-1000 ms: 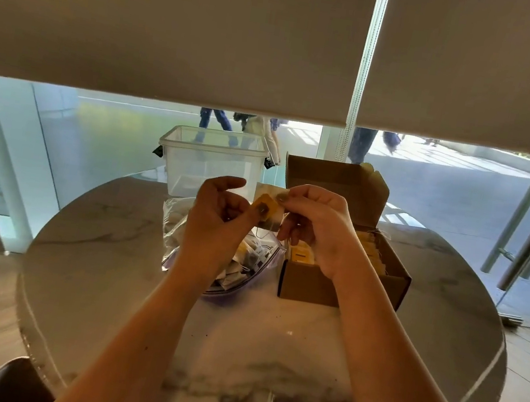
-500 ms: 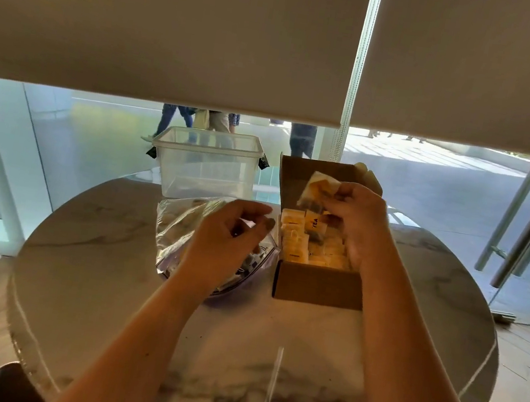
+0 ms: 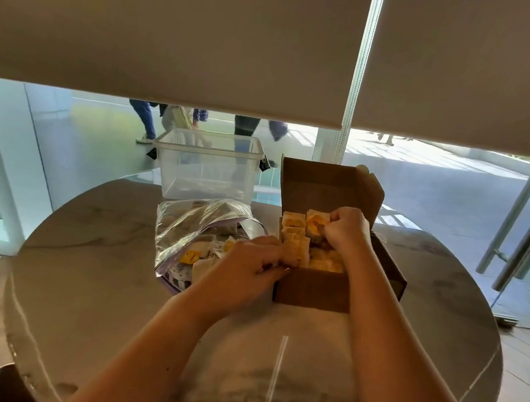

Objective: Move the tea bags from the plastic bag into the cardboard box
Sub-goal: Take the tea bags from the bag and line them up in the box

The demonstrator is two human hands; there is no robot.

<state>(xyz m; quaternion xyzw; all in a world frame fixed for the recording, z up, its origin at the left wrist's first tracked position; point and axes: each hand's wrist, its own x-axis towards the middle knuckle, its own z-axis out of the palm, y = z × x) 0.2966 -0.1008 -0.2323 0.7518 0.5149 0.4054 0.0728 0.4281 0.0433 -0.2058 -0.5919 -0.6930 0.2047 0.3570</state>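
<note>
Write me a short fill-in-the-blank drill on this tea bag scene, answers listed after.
1. The right hand pinches a tea bag over the open ____ box.
2. The plastic bag lies to the ____ of that box.
3. Behind the plastic bag stands a clear, lidless ____.
4. The left hand rests at the box's near-____ corner.

Answers: cardboard; left; container; left

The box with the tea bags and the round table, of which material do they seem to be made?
The box looks like plain brown cardboard, matt, with a folded flap standing up behind. The table looks like polished marble or a marble-look stone: pale with grey veins and window light reflected at its far edge. Which of the two, I cannot tell.
</note>
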